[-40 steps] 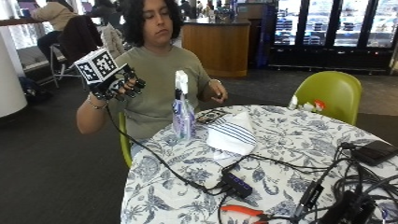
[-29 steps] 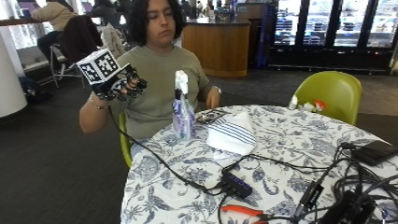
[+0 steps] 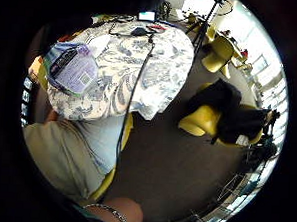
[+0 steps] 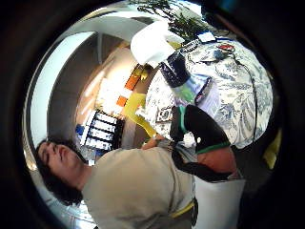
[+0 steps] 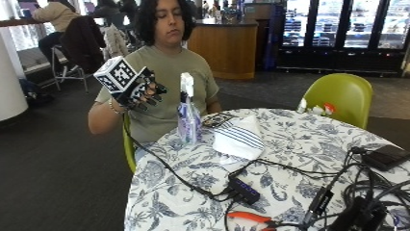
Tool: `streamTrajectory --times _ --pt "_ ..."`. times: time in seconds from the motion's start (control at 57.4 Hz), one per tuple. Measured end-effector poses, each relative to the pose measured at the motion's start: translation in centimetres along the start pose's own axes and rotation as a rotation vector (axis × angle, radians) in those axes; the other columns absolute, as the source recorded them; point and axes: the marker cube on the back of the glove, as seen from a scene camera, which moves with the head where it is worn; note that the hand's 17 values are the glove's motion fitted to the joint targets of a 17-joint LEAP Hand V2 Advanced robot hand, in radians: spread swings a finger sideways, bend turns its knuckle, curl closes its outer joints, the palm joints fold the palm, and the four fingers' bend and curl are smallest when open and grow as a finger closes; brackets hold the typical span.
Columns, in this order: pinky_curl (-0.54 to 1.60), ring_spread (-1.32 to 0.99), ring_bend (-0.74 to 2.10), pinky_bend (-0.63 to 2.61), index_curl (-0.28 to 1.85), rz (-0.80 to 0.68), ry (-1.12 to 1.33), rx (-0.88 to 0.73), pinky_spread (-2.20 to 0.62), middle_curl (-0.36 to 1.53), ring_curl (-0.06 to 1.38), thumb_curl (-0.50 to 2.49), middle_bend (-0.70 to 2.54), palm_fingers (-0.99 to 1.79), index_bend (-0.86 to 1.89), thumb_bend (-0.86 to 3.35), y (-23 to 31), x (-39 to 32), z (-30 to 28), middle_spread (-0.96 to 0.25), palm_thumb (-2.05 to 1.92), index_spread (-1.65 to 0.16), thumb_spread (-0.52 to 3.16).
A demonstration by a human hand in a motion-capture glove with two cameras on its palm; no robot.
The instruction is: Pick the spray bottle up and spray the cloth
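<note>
In the outside view a clear spray bottle [image 5: 187, 115] with a white trigger head stands upright near the table's edge in front of the person. A white cloth with blue stripes [image 5: 238, 137] lies folded on the flowered tablecloth just beside it. My gloved right hand [image 5: 142, 91] is raised in the air to the side of the bottle, about level with its head. The fingers are loosely curled and hold nothing, and a gap separates them from the bottle. The thumb side palm view shows the bottle [image 4: 188, 83] close by, and the little finger side palm view shows its purple label [image 3: 73, 67].
On the round table [image 5: 301, 144] lie black cables, a black hub [image 5: 243, 190], orange-handled pliers [image 5: 253, 217], a black device [image 5: 388, 156] and a small patterned card [image 5: 218, 119] behind the bottle. A green chair [image 5: 339, 96] stands at the far side.
My gloved hand has drifted a little lower and closer to the spray bottle. The bottle and the cloth have not moved.
</note>
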Motion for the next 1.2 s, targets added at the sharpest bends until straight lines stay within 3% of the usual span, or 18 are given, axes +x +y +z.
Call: streamTrajectory --times 0.122,0.4,0.453,0.505,0.592,0.905,1.01,1.149,1.201 --pt "0.31 -0.03 0.42 0.4 0.2 0.048 -0.156 0.007 0.2 0.31 0.28 0.35 0.23 0.41 0.11 0.08 -0.8 -1.0 2.1 0.02 0.61 -0.37 1.19" --pt "0.34 0.0 0.48 0.42 0.19 0.127 -0.489 0.213 0.18 0.34 0.32 0.4 0.24 0.45 0.1 0.02 -3.9 -4.0 6.6 0.06 0.69 -0.31 1.12" --pt "0.33 0.0 0.49 0.41 0.19 0.147 -0.545 0.289 0.18 0.34 0.33 0.41 0.24 0.46 0.11 0.01 -5.4 -4.7 6.9 0.06 0.71 -0.29 1.1" --pt "0.33 0.0 0.5 0.38 0.19 0.262 -0.571 0.453 0.16 0.34 0.33 0.42 0.23 0.44 0.12 0.0 -8.0 -5.0 6.9 0.07 0.73 -0.27 1.08" --pt "0.34 0.0 0.52 0.36 0.2 0.234 -0.595 0.34 0.14 0.34 0.34 0.43 0.21 0.4 0.11 -0.02 -7.9 -5.9 7.6 0.08 0.77 -0.23 1.02" --pt "0.34 0.01 0.58 0.35 0.2 0.324 -0.573 0.48 0.15 0.35 0.36 0.46 0.2 0.48 0.11 -0.02 -12.1 -5.2 7.9 0.08 0.88 -0.15 0.86" --pt "0.34 0.0 0.61 0.36 0.2 0.215 -0.543 0.486 0.15 0.35 0.37 0.47 0.18 0.49 0.1 -0.02 -13.6 -3.9 8.4 0.08 0.89 -0.15 0.85" --pt "0.35 -0.01 0.63 0.35 0.2 0.277 -0.595 0.566 0.15 0.34 0.37 0.47 0.18 0.49 0.1 -0.03 -17.4 -2.1 8.7 0.08 0.87 -0.14 0.85" --pt "0.36 -0.03 0.67 0.4 0.19 0.288 -0.67 0.443 0.13 0.33 0.38 0.47 0.16 0.52 0.08 -0.04 -17.5 -1.7 8.7 0.08 0.85 -0.14 0.87"
